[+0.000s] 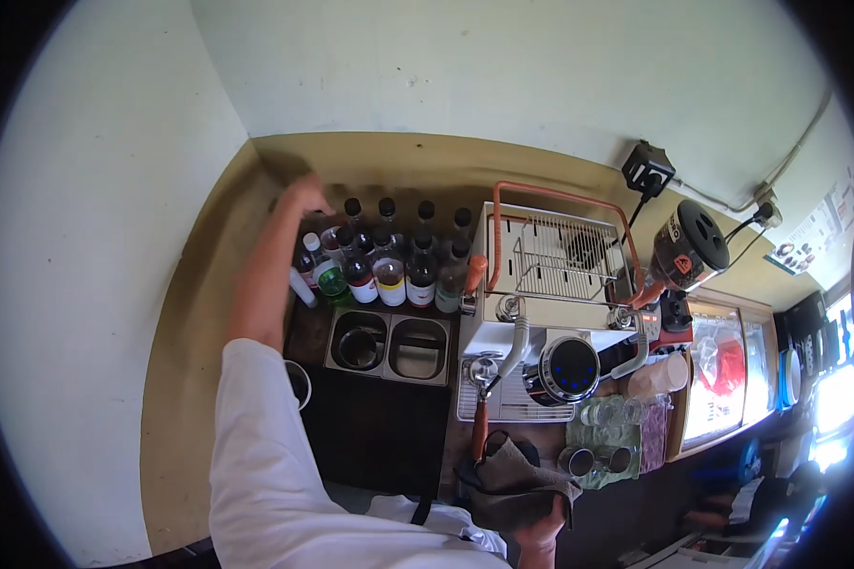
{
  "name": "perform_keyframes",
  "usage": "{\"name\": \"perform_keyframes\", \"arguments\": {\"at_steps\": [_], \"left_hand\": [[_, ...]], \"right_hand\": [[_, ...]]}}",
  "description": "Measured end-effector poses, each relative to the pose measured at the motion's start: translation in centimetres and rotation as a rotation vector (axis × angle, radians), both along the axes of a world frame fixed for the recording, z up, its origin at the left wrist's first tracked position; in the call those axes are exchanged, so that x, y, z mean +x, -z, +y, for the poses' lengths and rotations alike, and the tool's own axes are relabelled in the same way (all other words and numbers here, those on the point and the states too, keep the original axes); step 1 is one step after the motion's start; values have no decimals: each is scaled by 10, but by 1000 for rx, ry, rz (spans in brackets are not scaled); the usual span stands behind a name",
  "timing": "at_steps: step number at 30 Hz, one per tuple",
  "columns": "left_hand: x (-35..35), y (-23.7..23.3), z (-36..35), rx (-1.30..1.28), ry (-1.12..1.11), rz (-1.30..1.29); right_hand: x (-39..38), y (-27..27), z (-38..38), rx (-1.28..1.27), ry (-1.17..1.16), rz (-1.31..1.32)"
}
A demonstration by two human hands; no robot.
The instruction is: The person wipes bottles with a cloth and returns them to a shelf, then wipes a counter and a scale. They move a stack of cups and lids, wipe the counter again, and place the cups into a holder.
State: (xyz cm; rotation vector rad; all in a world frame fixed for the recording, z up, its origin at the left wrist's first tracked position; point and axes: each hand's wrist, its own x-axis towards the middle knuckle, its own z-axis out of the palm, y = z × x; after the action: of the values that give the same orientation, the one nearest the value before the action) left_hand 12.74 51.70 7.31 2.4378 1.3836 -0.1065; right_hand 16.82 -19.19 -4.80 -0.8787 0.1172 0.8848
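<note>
My left hand (306, 196) reaches far back to the wall corner, over the leftmost of several dark syrup bottles (389, 256); whether it grips one is hidden. My right hand (544, 533) sits low at the counter's front edge, closed on a dark grey cloth (512, 479). The cloth lies bunched against the orange handle of a portafilter (481, 403) locked under the espresso machine (541, 313).
Two steel inset containers (389, 346) sit in front of the bottles. A grinder (688, 248) stands right of the machine, with plastic cups (659, 376), glasses (609, 412) on a green mat and a display case (721, 379). Wall sockets (648, 171) hold cables.
</note>
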Motion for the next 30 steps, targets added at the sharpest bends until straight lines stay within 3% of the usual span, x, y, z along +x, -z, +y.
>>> {"name": "perform_keyframes", "arguments": {"at_steps": [2,3,6,8,14,18,22,25,27,30], "left_hand": [[-5,51,24,61,-124,-27],[-7,48,13,217,-95,-21],[-14,55,7,261,-178,-153],[-21,35,-12,294,-179,-249],[-37,-54,-24,557,-47,-596],[-59,-159,-98,598,-45,-862],[-87,-227,-187,611,183,-1273],[-93,-236,-232,559,361,-1579],[-97,-229,-259,505,451,-1707],[-92,-200,-320,110,509,-1790]], "right_hand": [[3,7,-3,-6,8,28],[2,6,-5,-16,8,23],[1,5,-10,6,28,-39],[2,3,-9,8,33,-63],[2,13,-16,-10,-14,-21],[9,-2,3,83,-59,-54],[31,-14,22,197,-58,-86],[43,-65,64,521,-290,-482],[50,-95,116,376,-422,-830],[51,-116,199,115,-657,-1236]]}}
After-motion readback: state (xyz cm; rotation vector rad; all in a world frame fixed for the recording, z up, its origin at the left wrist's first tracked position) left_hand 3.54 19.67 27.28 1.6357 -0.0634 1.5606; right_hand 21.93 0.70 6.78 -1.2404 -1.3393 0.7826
